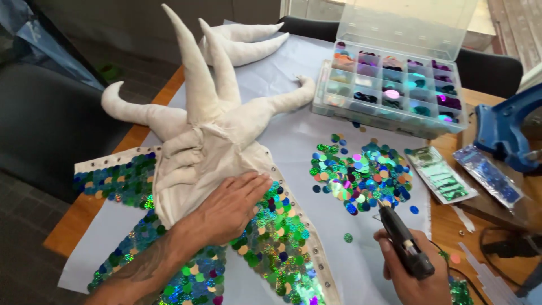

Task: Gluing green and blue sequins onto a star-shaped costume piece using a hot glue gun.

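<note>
A: Head view, item one: left hand (231,209). State?

B: Fingers spread and flat, gripping nothing, pressing on the cream stuffed fabric piece (209,141) where it meets the sequin-covered panel (276,237). That panel runs from the hand toward the lower edge of the picture; a second sequinned strip (116,181) lies on the far left side.

A: Item two: right hand (412,271).

B: Fingers closed around a black glue gun (402,240), nozzle pointing up at the loose sequin pile (361,172), tip at the pile's near edge.

A: Handling note for the work in hand?

B: In my judgement, keep the left palm flat so the fabric does not shift, lower the nozzle tip to a single sequin rather than the heap, and keep the fingers clear of the hot tip.

A: Surroundings, edges, open room?

B: White sheet (316,135) over a wooden table (84,214). Bare sheet lies between the panel and the pile, the best lane for the gun. Clear compartment box (395,85) of sorted sequins sits beyond the pile, lid up. Two sequin packets (440,175) and a blue tool (502,130) crowd the right side. The left table edge is close to the strip; the fabric's horns stand upright near the left hand.
</note>
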